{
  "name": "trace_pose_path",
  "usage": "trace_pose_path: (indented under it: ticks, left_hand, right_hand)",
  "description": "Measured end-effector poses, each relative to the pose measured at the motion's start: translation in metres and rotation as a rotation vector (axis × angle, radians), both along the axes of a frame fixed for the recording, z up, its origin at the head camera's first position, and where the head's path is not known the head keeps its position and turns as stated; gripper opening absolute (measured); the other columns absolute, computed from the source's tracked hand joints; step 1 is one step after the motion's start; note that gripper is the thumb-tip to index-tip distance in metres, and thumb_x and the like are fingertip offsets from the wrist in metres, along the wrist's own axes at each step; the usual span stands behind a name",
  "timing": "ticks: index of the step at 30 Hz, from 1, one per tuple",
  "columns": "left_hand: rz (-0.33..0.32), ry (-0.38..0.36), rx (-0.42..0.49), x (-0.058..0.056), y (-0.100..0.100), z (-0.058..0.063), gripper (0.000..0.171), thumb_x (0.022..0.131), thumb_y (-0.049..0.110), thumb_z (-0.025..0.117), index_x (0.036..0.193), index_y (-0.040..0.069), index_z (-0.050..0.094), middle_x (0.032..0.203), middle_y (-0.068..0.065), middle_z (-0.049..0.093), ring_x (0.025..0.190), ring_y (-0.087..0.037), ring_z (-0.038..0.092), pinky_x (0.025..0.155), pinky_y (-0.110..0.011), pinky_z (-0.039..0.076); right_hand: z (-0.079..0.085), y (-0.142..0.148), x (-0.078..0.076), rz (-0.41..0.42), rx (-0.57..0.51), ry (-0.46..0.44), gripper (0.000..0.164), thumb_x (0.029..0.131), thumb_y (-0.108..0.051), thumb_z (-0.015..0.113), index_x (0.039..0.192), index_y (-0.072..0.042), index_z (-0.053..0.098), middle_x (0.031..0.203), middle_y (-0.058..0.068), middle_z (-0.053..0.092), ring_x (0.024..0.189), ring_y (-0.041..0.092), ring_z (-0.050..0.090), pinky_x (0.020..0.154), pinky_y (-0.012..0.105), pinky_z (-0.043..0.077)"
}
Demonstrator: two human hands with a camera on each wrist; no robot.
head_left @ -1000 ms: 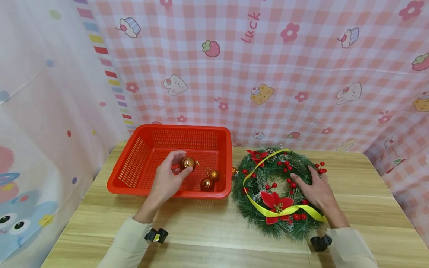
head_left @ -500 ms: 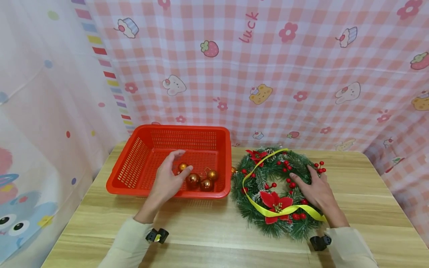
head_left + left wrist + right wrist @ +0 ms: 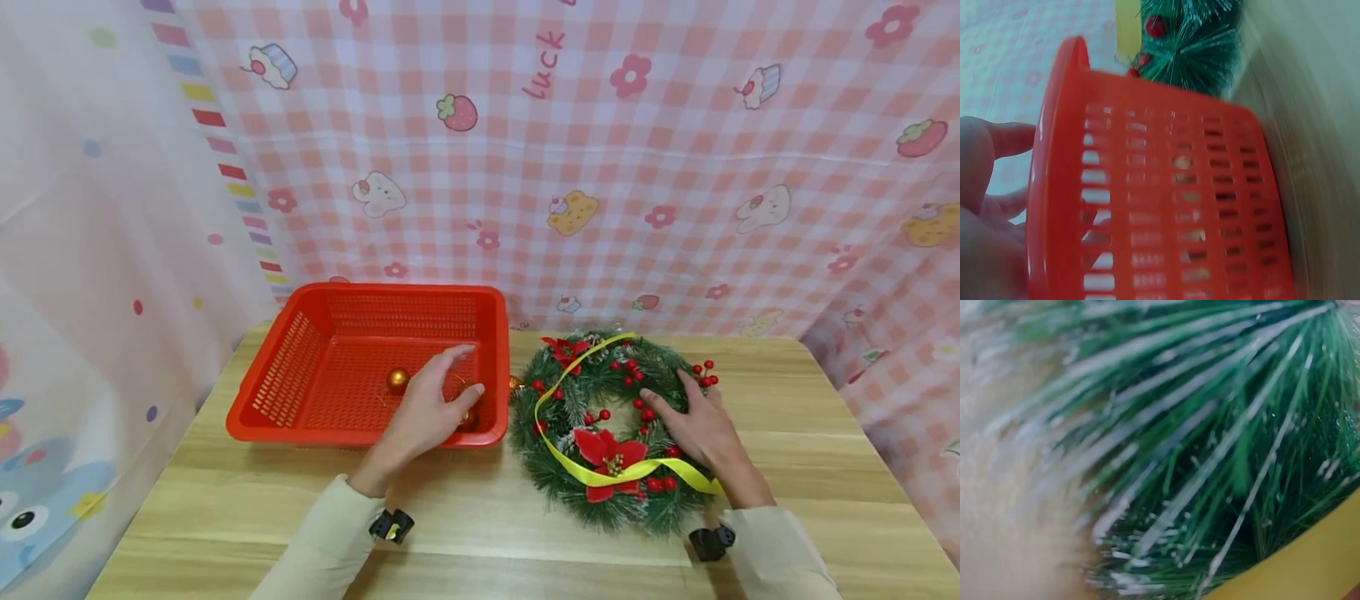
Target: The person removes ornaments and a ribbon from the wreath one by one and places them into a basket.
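My left hand (image 3: 431, 407) reaches over the front side of the red plastic basket (image 3: 367, 437), thumb and fingers spread apart with nothing seen between them. A shiny gold bauble (image 3: 397, 380) lies on the basket floor left of that hand. Partly covered by the thumb is a darker copper bauble (image 3: 469, 419); other baubles are hidden behind the hand. In the left wrist view the basket wall (image 3: 1160, 187) blocks the inside. My right hand (image 3: 705, 427) rests on the right side of a green Christmas wreath (image 3: 555, 467) with red poinsettias (image 3: 611, 458), berries and a yellow ribbon (image 3: 573, 471).
Basket and wreath stand side by side on a wooden table (image 3: 510, 550). A small gold bauble (image 3: 514, 382) shows between them. Behind the table hangs a pink checked curtain (image 3: 525, 167), with a white patterned curtain (image 3: 90, 250) at the left.
My left hand let go of a copper bauble, which dropped among the others in the basket, then moved right. The right hand stays on the wreath. The head view has shifted slightly.
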State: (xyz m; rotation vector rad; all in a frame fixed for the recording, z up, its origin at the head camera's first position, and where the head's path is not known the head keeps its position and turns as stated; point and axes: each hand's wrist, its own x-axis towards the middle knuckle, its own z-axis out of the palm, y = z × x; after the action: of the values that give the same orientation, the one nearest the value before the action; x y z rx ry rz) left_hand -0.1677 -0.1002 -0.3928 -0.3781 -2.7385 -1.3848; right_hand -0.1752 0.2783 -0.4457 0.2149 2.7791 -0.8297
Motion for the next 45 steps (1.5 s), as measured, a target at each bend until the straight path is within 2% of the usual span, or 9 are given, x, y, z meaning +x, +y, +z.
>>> trace_pose_path:
  ticks: [10,16,20,24,27,31,36,40,45]
  left_hand:
    - [-0.122,-0.022,-0.102,-0.003,0.026,-0.009,0.055,0.096,0.022,0.066,0.146,0.01,0.047,0.135,-0.012,0.056,0.109,-0.027,0.058,0.09,-0.043,0.05]
    - [-0.11,-0.052,-0.179,-0.002,0.033,-0.013,0.058,0.098,0.034,0.062,0.149,0.015,0.044,0.146,-0.009,0.049,0.121,-0.028,0.054,0.095,-0.048,0.048]
    - [-0.111,-0.09,-0.254,-0.002,0.036,-0.014,0.064,0.098,0.046,0.057,0.154,0.023,0.037,0.153,-0.009,0.042,0.137,-0.033,0.043,0.106,-0.059,0.039]
    - [-0.11,-0.112,-0.3,-0.001,0.036,-0.015,0.066,0.099,0.05,0.053,0.157,0.027,0.031,0.156,-0.012,0.038,0.142,-0.037,0.037,0.108,-0.066,0.033]
    - [-0.106,-0.108,-0.309,-0.001,0.036,-0.015,0.066,0.099,0.048,0.054,0.157,0.027,0.03,0.156,-0.013,0.038,0.141,-0.038,0.037,0.107,-0.067,0.033]
    - [-0.097,-0.107,-0.312,-0.002,0.034,-0.013,0.066,0.099,0.047,0.054,0.157,0.028,0.03,0.157,-0.013,0.037,0.142,-0.039,0.036,0.107,-0.067,0.032]
    - [-0.095,-0.095,-0.326,-0.002,0.033,-0.012,0.066,0.099,0.049,0.053,0.157,0.027,0.03,0.156,-0.012,0.038,0.142,-0.039,0.036,0.107,-0.067,0.033]
    - [-0.096,-0.085,-0.339,-0.003,0.033,-0.012,0.066,0.099,0.048,0.053,0.157,0.026,0.03,0.155,-0.012,0.041,0.141,-0.037,0.039,0.106,-0.066,0.035]
    - [-0.098,-0.083,-0.348,-0.002,0.034,-0.013,0.066,0.099,0.047,0.054,0.157,0.027,0.03,0.154,-0.012,0.042,0.14,-0.036,0.04,0.105,-0.065,0.037]
  right_hand:
    - [0.0,0.002,-0.006,0.077,0.019,0.014,0.102,0.093,-0.076,0.033,0.158,-0.004,0.001,0.154,0.043,-0.005,0.132,0.069,0.017,0.099,0.078,0.027]
    - [-0.001,0.01,-0.013,0.131,0.026,0.042,0.096,0.096,-0.07,0.037,0.159,-0.004,0.006,0.154,0.043,0.0,0.133,0.068,0.015,0.099,0.079,0.025]
    - [0.0,0.014,-0.016,0.158,0.022,0.057,0.092,0.097,-0.067,0.038,0.159,-0.005,0.008,0.154,0.043,0.004,0.136,0.066,0.011,0.1,0.079,0.022]
    - [0.009,0.012,-0.014,0.171,0.032,0.081,0.091,0.099,-0.064,0.037,0.158,-0.003,0.008,0.154,0.043,0.003,0.136,0.066,0.011,0.1,0.08,0.02]
    - [0.024,0.003,-0.001,0.142,0.057,0.138,0.09,0.099,-0.062,0.038,0.157,0.001,0.01,0.154,0.043,0.003,0.134,0.068,0.013,0.1,0.079,0.02]
    - [0.043,-0.014,0.03,0.076,0.031,0.227,0.087,0.1,-0.057,0.045,0.156,0.002,0.015,0.154,0.043,0.005,0.135,0.067,0.013,0.099,0.079,0.019]
    - [0.049,-0.035,0.062,0.002,-0.004,0.152,0.093,0.097,-0.06,0.047,0.157,0.001,0.011,0.153,0.044,0.004,0.134,0.068,0.014,0.098,0.08,0.021]
    - [0.038,-0.045,0.066,-0.084,0.014,0.089,0.101,0.094,-0.066,0.046,0.158,0.0,0.004,0.154,0.044,-0.001,0.133,0.069,0.013,0.1,0.079,0.02]
    - [0.021,-0.056,0.062,-0.212,-0.063,0.048,0.112,0.09,-0.071,0.049,0.157,-0.008,-0.013,0.156,0.034,-0.024,0.139,0.065,-0.006,0.102,0.081,0.007]
